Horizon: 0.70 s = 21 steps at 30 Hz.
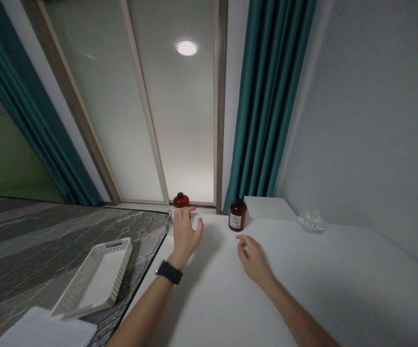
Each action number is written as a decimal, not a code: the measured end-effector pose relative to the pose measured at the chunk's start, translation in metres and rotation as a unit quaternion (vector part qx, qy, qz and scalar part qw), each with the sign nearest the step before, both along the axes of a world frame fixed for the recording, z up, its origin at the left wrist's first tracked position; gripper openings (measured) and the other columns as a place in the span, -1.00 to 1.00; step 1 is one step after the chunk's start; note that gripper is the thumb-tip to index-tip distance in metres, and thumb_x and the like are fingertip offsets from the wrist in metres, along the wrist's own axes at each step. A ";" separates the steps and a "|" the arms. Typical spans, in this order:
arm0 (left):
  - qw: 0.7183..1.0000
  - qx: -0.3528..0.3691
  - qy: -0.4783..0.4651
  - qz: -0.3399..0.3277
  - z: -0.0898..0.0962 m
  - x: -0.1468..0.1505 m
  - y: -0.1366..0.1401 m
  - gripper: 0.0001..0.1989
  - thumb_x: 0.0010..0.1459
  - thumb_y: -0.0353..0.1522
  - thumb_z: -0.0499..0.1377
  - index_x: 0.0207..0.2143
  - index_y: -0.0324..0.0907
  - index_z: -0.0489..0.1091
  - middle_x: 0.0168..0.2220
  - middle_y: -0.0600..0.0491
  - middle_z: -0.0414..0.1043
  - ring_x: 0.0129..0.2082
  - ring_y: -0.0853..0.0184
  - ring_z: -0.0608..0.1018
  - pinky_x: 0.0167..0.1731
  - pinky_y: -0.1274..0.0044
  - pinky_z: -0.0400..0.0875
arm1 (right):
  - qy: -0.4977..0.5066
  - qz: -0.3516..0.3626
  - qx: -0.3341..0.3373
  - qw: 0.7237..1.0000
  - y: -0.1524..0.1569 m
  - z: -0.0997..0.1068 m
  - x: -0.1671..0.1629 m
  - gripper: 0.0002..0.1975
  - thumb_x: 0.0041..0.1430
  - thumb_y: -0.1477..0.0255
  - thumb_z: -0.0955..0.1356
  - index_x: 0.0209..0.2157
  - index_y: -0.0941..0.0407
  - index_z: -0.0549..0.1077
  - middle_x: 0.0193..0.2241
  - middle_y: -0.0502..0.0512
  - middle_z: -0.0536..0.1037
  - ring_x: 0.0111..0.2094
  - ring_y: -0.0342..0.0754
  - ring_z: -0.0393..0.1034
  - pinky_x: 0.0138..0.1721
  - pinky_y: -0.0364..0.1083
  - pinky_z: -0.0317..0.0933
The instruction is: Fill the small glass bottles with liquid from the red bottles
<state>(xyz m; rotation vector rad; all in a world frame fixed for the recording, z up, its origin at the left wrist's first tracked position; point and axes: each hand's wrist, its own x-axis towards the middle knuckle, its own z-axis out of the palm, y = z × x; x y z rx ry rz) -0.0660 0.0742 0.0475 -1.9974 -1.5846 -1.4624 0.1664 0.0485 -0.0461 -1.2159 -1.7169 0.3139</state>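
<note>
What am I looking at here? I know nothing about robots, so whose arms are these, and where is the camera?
No robot here: these are a person's bare hands. The single picture comes from a camera worn on their head, looking forward and down.

The left hand, with a black band on its wrist, reaches in front of a red bottle; whether it touches the bottle is hidden. The right hand is just short of a labelled dark red bottle, with nothing visible in it.

That second bottle stands on a white table, with clear crumpled plastic further right. Off to the left, a white basket rests on grey patterned fabric.
</note>
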 end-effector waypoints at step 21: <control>0.907 -0.344 -0.194 -0.146 0.021 -0.082 0.101 -0.51 0.08 -0.15 0.19 0.00 -0.23 0.35 -0.13 -0.12 0.56 -0.14 0.11 0.56 -0.13 0.34 0.46 | -0.005 -0.004 -0.008 1.000 0.003 -0.001 -0.001 -0.76 0.21 0.43 0.22 -0.13 0.07 0.43 -0.37 0.08 0.55 -0.26 0.07 0.46 -0.11 0.07 0.31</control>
